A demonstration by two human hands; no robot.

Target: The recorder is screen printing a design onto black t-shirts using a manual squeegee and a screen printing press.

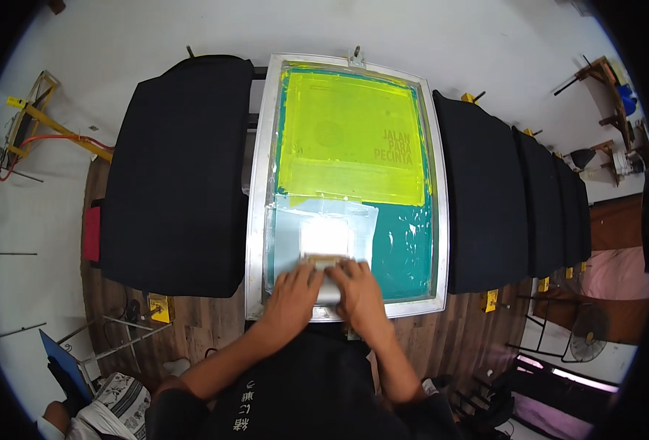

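Observation:
A silk-screen frame (257, 191) with silver metal edges lies in front of me. Its mesh is yellow-green (354, 110) over the far part and teal (405, 249) at the near right. Pale bluish-white ink (284, 227) covers the near left of the mesh. Both hands grip a squeegee (329, 292) at the frame's near end. My left hand (291, 295) is closed on its left side, my right hand (361, 295) on its right. The fingers are slightly blurred, and the palms hide much of the squeegee. A bright glare sits just beyond it.
A black garment (177, 176) is spread on the board to the left. More black garments (482, 198) cover several boards to the right. Yellow brackets (161, 308) stick out under the board ends. A fan (587, 334) stands at the lower right, and a blue panel (64, 359) at the lower left.

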